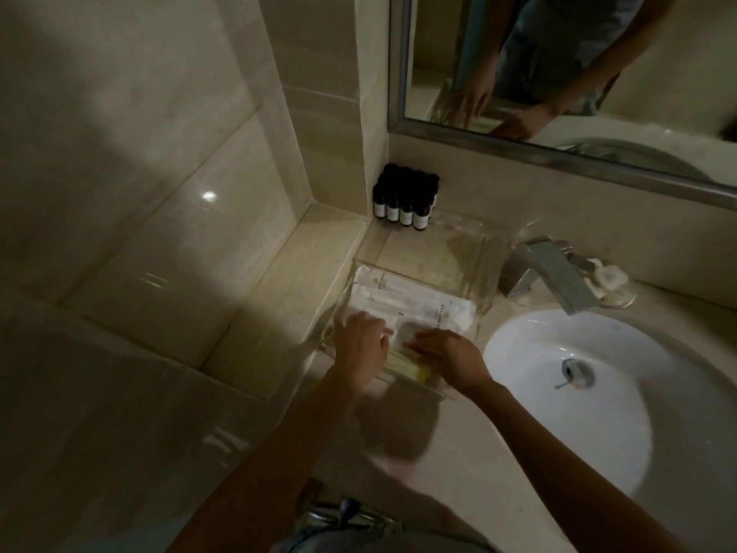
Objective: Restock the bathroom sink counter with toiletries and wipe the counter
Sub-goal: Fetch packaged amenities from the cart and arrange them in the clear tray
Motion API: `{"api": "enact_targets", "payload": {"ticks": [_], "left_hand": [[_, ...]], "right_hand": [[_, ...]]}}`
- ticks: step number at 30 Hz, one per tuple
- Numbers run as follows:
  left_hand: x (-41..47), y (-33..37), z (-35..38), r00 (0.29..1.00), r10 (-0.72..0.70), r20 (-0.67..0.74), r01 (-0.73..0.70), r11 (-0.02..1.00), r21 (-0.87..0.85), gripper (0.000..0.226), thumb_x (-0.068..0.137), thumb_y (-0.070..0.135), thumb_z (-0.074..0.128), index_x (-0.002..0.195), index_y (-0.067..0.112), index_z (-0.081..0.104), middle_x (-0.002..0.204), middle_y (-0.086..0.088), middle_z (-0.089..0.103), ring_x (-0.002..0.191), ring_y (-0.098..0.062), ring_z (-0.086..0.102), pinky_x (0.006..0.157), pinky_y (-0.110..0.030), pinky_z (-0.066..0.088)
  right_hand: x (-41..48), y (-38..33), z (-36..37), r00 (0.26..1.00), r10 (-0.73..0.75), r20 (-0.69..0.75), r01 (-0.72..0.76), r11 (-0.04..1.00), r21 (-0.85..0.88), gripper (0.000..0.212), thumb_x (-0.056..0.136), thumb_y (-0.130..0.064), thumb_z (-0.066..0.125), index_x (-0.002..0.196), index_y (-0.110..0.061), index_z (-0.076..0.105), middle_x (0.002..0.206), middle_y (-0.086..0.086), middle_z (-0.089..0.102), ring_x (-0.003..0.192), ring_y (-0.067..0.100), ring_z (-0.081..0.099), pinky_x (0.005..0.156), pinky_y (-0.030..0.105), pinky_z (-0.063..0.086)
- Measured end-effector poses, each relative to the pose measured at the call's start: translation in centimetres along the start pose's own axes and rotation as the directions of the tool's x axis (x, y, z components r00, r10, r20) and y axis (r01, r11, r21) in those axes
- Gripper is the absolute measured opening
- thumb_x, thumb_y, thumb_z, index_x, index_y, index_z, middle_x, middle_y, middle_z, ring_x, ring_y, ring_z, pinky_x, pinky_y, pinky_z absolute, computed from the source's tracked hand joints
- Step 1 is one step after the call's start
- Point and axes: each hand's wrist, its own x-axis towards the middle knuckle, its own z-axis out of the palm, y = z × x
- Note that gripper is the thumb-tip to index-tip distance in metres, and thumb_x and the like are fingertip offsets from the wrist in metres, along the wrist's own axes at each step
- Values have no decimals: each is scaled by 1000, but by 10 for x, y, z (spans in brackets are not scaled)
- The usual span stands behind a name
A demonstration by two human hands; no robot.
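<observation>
Clear plastic tray (pixel 438 260) sits on the counter (pixel 462 457) left of the basin (pixel 622 417), white toiletry packets (pixel 418 301) flat inside. Right hand (pixel 446 359) lies flat-fingered on them, probably squaring the stack — left hand (pixel 361 345) curls over them, grasp or mere touch I cannot tell

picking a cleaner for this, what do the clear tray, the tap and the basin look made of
Tray: clear acrylic or glass, I can't tell which; the counter shows through its walls. Tap: metal, grey with a dull brushed-looking sheen. Basin: glossy white, probably glazed ceramic, with a bright reflection.
</observation>
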Motion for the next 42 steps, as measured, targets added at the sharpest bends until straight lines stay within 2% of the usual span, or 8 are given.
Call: {"api": "enact_targets", "payload": {"ticks": [4, 9, 15, 28, 32, 35, 38, 42], "left_hand": [[16, 7, -8, 995, 33, 91, -23, 993, -114, 42, 96, 27, 48, 138, 18, 47, 151, -5, 37, 141, -20, 29, 116, -44, 23], [26, 14, 0, 963, 65, 263, -38, 993, -110, 62, 98, 26, 48, 151, 19, 18, 162, -4, 2, 148, -27, 1, 118, -52, 15], [34, 12, 2, 949, 68, 309, -46, 996, -80, 71, 98, 27, 48, 154, 20, 5, 161, -3, -8, 148, -27, -3, 118, -51, 11], [-43, 9, -16, 985, -91, -143, 56, 971, -231, 45, 96, 18, 51, 140, 21, 43, 146, -2, 43, 137, -18, 37, 111, -33, 32], [-93, 10, -24, 956, -164, -243, 108, 967, -230, 31, 93, 20, 53, 122, 14, 60, 123, -8, 62, 114, -24, 58, 98, -31, 42], [-136, 6, -21, 888, -212, -407, 75, 942, -328, 23, 83, 23, 51, 96, 13, 68, 91, -8, 68, 82, -28, 66, 73, -33, 54], [-182, 24, -29, 830, -349, -436, 182, 907, -379, 13, 81, 16, 60, 91, 13, 68, 85, -5, 67, 77, -22, 64, 64, -24, 46], [-227, 46, -32, 806, -462, -369, 292, 854, -431, 15, 88, 16, 60, 101, 13, 68, 99, -2, 67, 89, -13, 58, 73, -14, 32]], "right_hand": [[7, -3, -8, 996, 68, -66, -64, 996, 54, 29, 92, -27, 61, 117, -14, 68, 125, 3, 63, 118, 18, 56, 95, 29, 44], [20, -8, -6, 997, 83, 3, -83, 995, 63, 43, 92, -26, 61, 132, -12, 55, 138, 6, 54, 122, 23, 54, 100, 32, 44], [27, -9, -11, 993, 115, 0, -115, 992, 59, 42, 93, -20, 58, 133, -9, 54, 128, 12, 61, 113, 28, 60, 94, 34, 48], [-6, -29, -28, 977, 71, -201, -35, 984, 174, 26, 91, -12, 61, 116, -17, 67, 117, 1, 67, 105, 15, 62, 90, 24, 46], [-29, -44, -27, 985, -13, -172, 52, 974, 221, 20, 88, -14, 66, 107, -19, 71, 109, -4, 70, 96, 9, 63, 86, 23, 47], [-52, -56, -21, 989, -66, -132, 99, 961, 260, 19, 86, -12, 68, 102, -21, 72, 103, -7, 69, 93, 8, 62, 81, 17, 44], [-78, -68, -16, 988, -102, -119, 132, 949, 286, 15, 85, -14, 70, 99, -19, 73, 99, -6, 69, 90, 9, 62, 80, 20, 45], [-113, -86, -8, 976, -165, -144, 207, 911, 357, 11, 84, -13, 71, 91, -20, 72, 94, -9, 70, 85, 5, 62, 81, 25, 51]]}}
